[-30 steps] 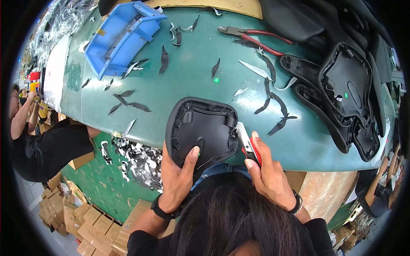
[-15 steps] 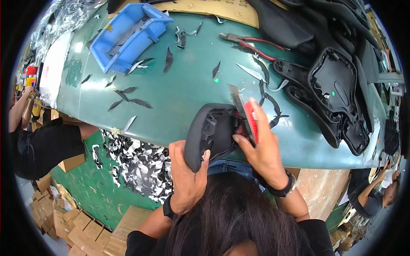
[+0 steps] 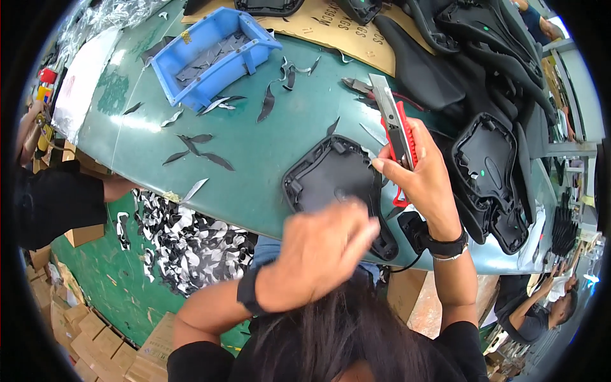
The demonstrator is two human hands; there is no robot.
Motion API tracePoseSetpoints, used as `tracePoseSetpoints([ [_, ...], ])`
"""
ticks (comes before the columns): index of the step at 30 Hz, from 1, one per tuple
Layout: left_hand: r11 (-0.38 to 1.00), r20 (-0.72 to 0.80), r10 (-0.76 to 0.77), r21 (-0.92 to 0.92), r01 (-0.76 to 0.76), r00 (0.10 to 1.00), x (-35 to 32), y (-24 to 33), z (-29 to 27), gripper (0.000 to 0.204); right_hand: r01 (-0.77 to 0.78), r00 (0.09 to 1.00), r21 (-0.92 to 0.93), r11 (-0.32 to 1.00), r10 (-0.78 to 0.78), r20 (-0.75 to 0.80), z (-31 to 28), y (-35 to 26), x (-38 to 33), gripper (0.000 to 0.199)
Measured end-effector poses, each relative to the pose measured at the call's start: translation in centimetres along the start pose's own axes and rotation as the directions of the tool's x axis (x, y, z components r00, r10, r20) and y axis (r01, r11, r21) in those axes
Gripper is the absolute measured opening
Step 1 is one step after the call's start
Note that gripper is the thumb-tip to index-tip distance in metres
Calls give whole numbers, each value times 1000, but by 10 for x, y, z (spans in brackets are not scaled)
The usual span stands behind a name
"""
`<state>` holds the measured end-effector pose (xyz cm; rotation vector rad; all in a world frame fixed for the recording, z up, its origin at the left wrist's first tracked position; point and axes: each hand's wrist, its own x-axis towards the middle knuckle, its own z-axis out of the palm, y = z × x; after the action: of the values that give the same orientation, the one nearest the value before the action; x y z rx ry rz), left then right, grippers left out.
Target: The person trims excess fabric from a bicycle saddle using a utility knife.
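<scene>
Nearest, left hand (image 3: 321, 251) pressed down on the near edge of the black saddle (image 3: 331, 181), fingers curled over it. Just beyond, right hand (image 3: 423, 181) closed around a red knife (image 3: 396, 130), blade up, tip above the saddle's right rim. Saddle flat, underside up, at the near edge of the green table (image 3: 267, 146). Farther right, more saddles (image 3: 487, 169); farther left, black scraps (image 3: 203, 149), then a blue bin (image 3: 213, 54).

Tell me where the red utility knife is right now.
In the head view, the red utility knife is right of centre, gripped in the right hand, blade raised, just above the right edge of the black saddle shell.
</scene>
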<state>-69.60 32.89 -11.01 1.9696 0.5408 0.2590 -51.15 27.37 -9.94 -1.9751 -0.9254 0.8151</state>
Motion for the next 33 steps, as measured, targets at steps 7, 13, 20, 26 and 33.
tracePoseSetpoints([
  [7,973,-117,191,151,-172,975,64,-46,10,11,107,988,-245,964,-131,-84,-5,-2,-24,55],
  [13,988,-79,133,-70,-138,988,68,-49,15,24,225,974,-631,742,-176,141,-10,6,-63,50],
  [20,606,-305,-247,-789,-99,920,66,-46,-4,27,251,957,-453,855,-288,-13,2,27,-94,56],
  [26,904,-12,-117,413,111,993,62,-56,-45,36,3,1000,-100,995,-6,-26,14,43,-61,56],
  [33,632,-167,-137,-774,-44,976,148,-21,-149,30,387,690,46,921,-256,-677,-36,6,-48,50],
])
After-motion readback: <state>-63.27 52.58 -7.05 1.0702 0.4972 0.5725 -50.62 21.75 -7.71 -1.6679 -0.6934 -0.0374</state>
